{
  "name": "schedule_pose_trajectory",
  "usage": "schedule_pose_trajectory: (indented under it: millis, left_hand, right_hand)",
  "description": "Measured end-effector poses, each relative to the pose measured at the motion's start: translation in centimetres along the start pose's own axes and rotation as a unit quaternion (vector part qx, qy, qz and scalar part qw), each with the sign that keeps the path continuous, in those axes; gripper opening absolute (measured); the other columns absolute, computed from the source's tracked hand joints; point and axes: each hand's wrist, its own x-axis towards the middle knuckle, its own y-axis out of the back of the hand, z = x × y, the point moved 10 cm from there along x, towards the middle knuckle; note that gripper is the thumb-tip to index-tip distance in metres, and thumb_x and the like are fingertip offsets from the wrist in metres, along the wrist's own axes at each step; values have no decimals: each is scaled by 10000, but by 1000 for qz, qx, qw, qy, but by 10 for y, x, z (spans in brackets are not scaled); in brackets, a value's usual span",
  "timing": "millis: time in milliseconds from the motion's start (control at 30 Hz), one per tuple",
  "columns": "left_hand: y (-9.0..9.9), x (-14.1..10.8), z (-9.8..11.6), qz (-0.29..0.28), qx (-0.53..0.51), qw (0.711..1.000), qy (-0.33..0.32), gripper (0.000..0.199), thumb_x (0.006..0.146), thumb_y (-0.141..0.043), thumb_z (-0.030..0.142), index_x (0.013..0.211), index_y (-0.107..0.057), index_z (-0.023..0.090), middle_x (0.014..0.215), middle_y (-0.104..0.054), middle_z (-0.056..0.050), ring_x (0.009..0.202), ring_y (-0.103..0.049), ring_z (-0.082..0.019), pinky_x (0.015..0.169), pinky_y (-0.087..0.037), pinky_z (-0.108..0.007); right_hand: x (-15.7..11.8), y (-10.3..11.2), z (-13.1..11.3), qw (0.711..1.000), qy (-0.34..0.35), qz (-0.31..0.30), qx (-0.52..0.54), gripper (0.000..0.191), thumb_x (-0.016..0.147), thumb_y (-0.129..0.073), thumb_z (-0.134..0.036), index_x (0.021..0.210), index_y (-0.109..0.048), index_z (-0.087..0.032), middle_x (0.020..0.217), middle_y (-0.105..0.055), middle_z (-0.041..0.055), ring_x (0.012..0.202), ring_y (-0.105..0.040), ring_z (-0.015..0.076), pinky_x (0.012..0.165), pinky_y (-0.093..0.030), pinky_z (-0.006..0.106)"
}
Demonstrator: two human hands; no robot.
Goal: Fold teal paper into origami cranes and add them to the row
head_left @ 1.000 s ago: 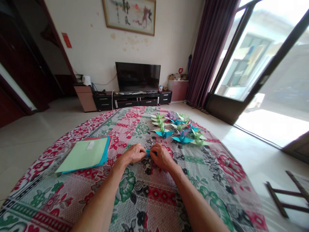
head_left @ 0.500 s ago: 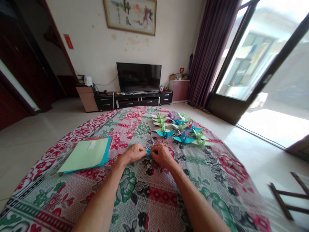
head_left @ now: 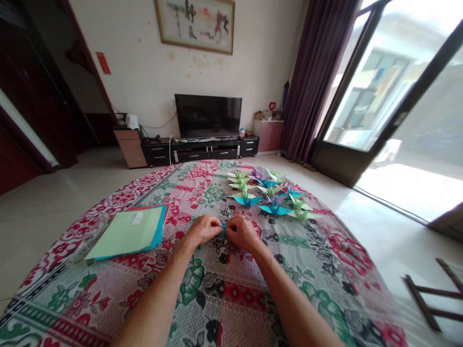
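Observation:
A small folded piece of blue paper [head_left: 223,231] shows between my two hands, low over the patterned tablecloth [head_left: 213,193]. My left hand [head_left: 206,228] pinches its left side with bent fingers. On its right side my right hand [head_left: 241,231] is closed, thumb and fingers together. Most of the paper is hidden behind the fingers, so its shape is unclear. Just beyond my right hand stand several folded paper cranes in green, blue and purple, the nearest a blue crane [head_left: 247,200].
Left of my hands lies a stack of paper sheets [head_left: 126,231], light green on top with blue and red edges below. Past the round table are a television [head_left: 209,115] on a low black cabinet [head_left: 206,150]. A dark wooden frame [head_left: 430,299] stands on the floor at right.
My left hand has shifted slightly right, nearer my right hand. Less of the blue paper now shows between them. The cranes and the sheets stay in place.

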Motion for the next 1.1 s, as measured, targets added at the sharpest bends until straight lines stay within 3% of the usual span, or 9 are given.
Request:
schedule_pose_trajectory:
  millis: [433, 567, 700, 867, 1100]
  left_hand:
    - [-1, 0, -2, 9, -9, 1000, 18, 217, 637, -566, 314, 754, -703, 193, 682, -675, -12, 651, -589, -147, 550, -361, -212]
    - [1, -2, 1, 18, -10, 1000, 16, 186, 633, -582, 303, 749, -687, 202, 677, -661, 2, 633, -573, -135, 549, -354, -209]
    - [4, -5, 6, 32, -5, 999, 10, 159, 636, -584, 272, 752, -671, 207, 661, -636, 12, 608, -546, -124, 537, -336, -208]
    - [5, -6, 6, 44, -1, 999, 9, 193, 645, -589, 251, 816, -669, 213, 658, -612, 17, 601, -534, -120, 536, -331, -205]
    - [2, -5, 7, 36, -10, 999, 2, 261, 650, -592, 219, 894, -682, 231, 652, -603, 19, 614, -546, -123, 553, -347, -203]
  right_hand:
    - [0, 2, 11, 999, -47, 0, 23, 107, 663, -576, -143, 658, -678, -174, 711, -628, 20, 681, -544, 131, 633, -389, 213]
    - [-2, 3, 25, 992, -65, -10, 107, 213, 681, -500, -113, 749, -689, -183, 713, -640, 5, 678, -554, 124, 641, -417, 214]
    - [-4, 0, 48, 966, -113, -11, 231, 271, 678, -427, -106, 784, -668, -170, 728, -653, -2, 670, -580, 121, 642, -461, 228]
    - [-4, 8, 48, 952, -70, 18, 297, 253, 653, -418, -91, 703, -652, -176, 909, -677, 21, 902, -612, 146, 816, -471, 278]
    - [-5, 19, 26, 991, 39, 17, 128, 335, 561, -413, -29, 642, -697, -188, 915, -666, 31, 868, -616, 156, 798, -469, 277]
